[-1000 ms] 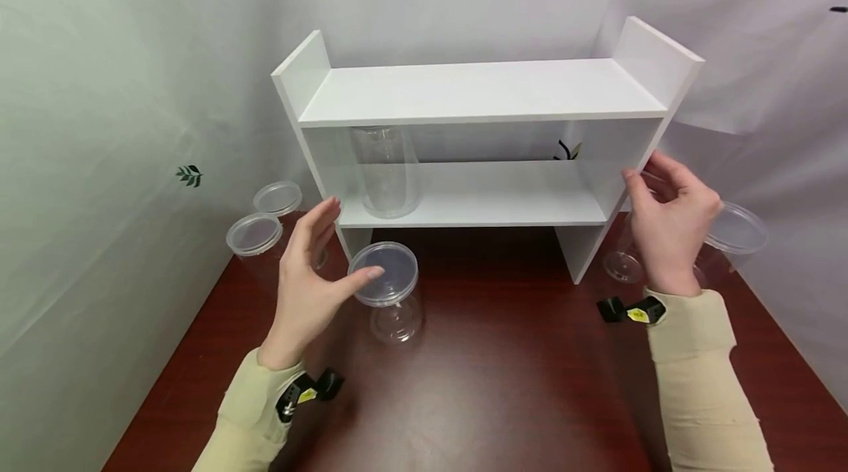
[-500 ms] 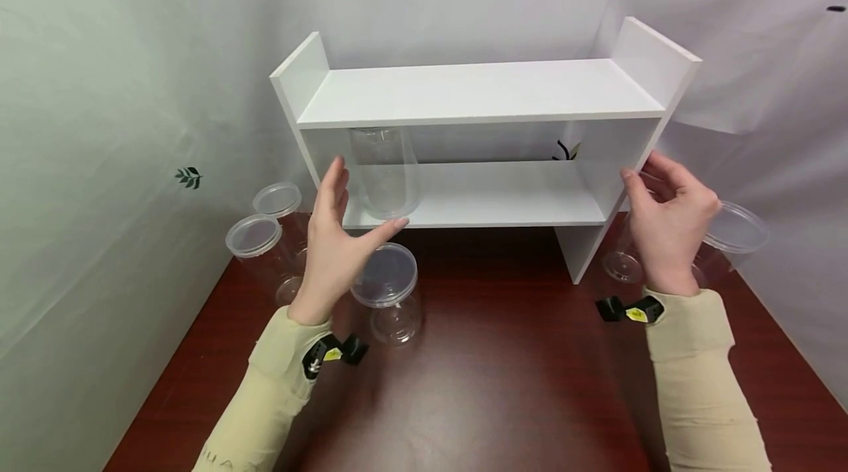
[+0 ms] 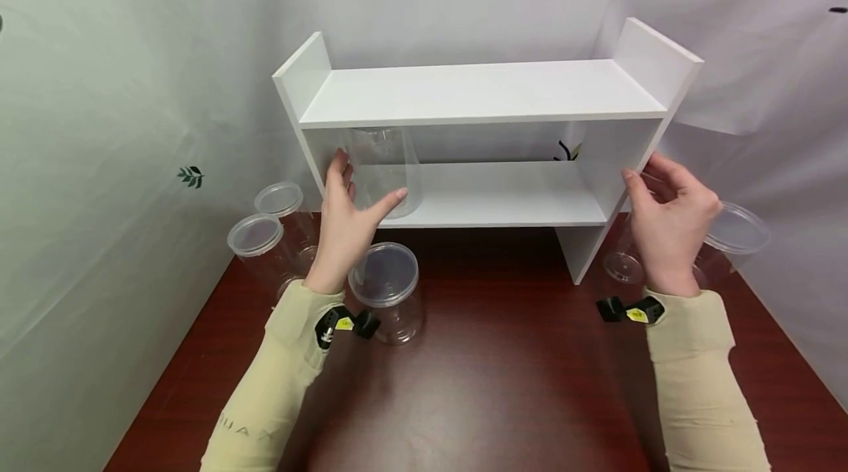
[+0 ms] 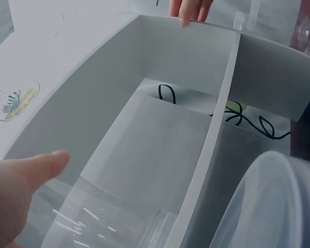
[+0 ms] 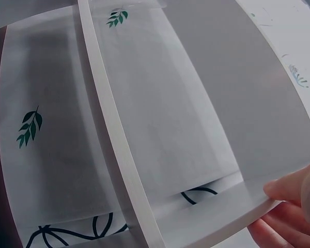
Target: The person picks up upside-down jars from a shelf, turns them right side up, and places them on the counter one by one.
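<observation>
A clear tall jar (image 3: 384, 177) stands at the left end of the lower level of a white two-tier shelf (image 3: 483, 93). My left hand (image 3: 347, 229) is at that jar, thumb spread in front of it and fingers along its left side; whether skin touches plastic I cannot tell. In the left wrist view the thumb (image 4: 46, 165) stands apart from the jar (image 4: 93, 222). With thumb and fingertips, my right hand (image 3: 672, 225) pinches the front edge of the shelf's right side panel, as the right wrist view also shows.
A lidded clear jar (image 3: 384, 277) stands on the dark red table (image 3: 497, 376) before the shelf. Two more lidded jars, one at the front (image 3: 255, 236) and one behind (image 3: 280, 199), are left of it. Clear containers (image 3: 735, 229) stand at the right, partly behind my right hand.
My left hand has moved up, forward and to the right, from beside the lidded table jar to the tall jar on the shelf. The right hand keeps its place on the side panel.
</observation>
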Available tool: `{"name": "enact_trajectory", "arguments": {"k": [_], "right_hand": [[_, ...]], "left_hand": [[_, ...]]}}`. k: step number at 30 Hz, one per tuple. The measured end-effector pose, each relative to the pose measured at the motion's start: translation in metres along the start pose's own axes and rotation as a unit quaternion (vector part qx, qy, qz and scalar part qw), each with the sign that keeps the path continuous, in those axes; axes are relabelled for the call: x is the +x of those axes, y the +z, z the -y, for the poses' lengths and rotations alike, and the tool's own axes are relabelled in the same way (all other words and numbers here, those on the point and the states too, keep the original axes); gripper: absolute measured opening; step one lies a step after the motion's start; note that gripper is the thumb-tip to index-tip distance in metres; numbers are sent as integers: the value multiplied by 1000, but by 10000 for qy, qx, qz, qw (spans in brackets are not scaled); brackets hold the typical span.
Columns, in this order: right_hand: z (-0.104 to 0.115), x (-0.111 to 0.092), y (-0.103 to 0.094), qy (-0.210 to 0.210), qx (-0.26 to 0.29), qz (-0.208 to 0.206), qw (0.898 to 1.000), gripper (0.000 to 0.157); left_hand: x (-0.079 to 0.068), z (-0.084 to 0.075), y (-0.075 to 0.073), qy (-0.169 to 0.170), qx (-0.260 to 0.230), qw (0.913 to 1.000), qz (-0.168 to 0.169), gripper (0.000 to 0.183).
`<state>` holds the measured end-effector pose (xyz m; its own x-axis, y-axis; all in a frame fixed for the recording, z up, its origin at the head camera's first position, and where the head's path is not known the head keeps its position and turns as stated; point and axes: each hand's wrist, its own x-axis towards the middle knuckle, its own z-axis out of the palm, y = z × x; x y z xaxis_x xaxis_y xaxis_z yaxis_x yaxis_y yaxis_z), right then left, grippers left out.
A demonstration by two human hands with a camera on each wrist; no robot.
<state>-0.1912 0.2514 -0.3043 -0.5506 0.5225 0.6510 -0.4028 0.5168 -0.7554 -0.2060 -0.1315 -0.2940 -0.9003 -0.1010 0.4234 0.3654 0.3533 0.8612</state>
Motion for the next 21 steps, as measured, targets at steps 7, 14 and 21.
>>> {"name": "enact_trajectory", "arguments": {"k": [7,14,21], "right_hand": [[1,0,1,-16,-11,-17,10000,27],[1,-1,1,-27,-43,-31,10000,27],[-1,0,1,-51,0,-40,10000,26]], "left_hand": [[11,1,5,-427,218,9988,77,108],[18,-1,11,-650,393,9971,-87,106],[21,-1,14,-838,546,9949,-162,101]]}}
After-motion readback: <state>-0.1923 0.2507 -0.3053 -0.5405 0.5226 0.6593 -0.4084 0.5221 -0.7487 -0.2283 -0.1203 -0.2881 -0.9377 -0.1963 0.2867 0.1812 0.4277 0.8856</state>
